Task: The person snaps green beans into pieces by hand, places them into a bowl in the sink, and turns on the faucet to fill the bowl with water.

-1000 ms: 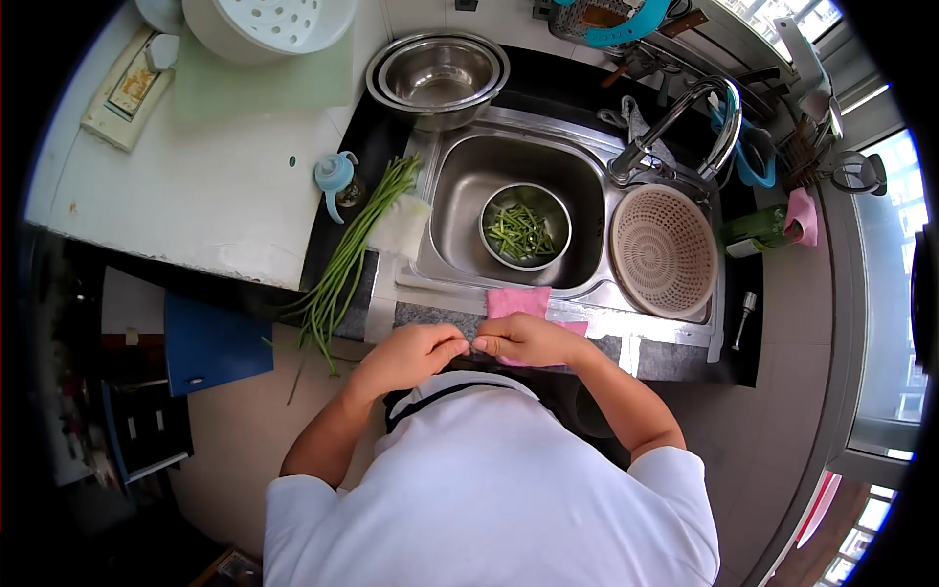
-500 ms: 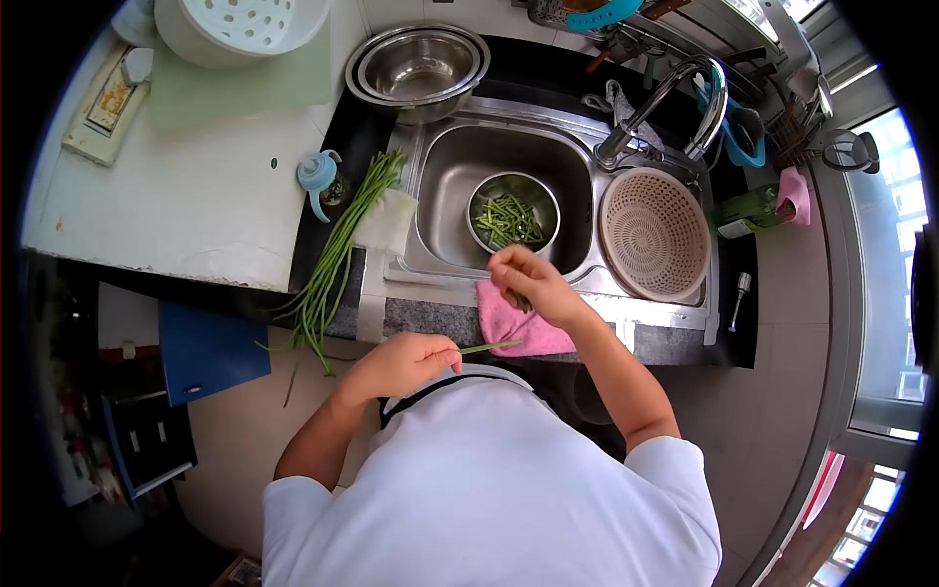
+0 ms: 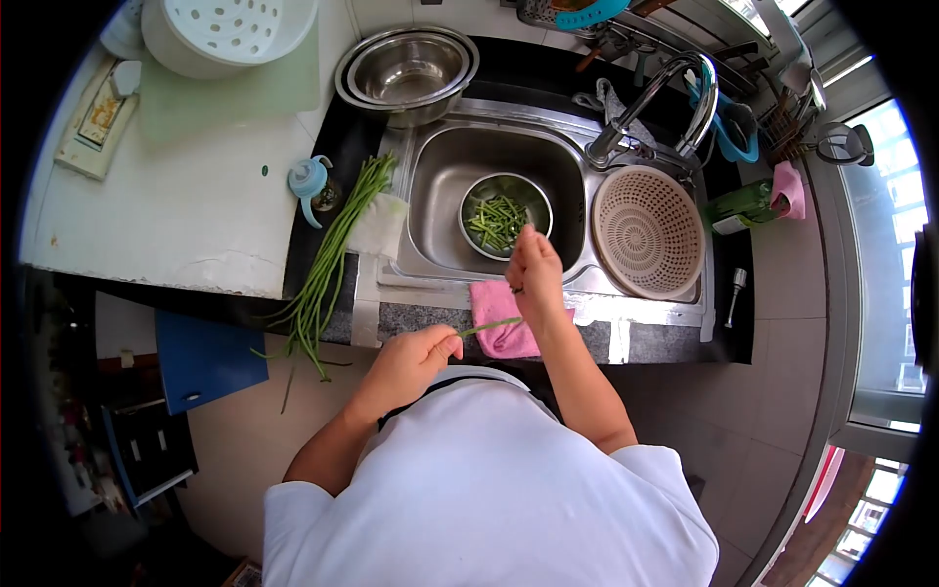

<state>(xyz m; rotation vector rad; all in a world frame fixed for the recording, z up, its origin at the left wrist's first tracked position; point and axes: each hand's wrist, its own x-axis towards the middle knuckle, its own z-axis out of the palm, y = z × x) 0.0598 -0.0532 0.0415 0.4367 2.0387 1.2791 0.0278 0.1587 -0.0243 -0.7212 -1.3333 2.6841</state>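
Left hand (image 3: 423, 357): fingers pinched closed on a short green stem (image 3: 489, 326), free end pointing toward the right wrist, above the pink cloth (image 3: 489, 301) at the table's (image 3: 411, 317) edge. Right hand (image 3: 536, 266): fingers curled at the near rim of the steel bowl (image 3: 531, 193); grip and contents cannot be told. Bowl sits in the sink (image 3: 428, 210), green pieces (image 3: 497, 221) inside. Long stems (image 3: 337, 240) lie left. Good practice, judged from this: left pinch firm but not crushing; right fingers well inside the rim before loosening.
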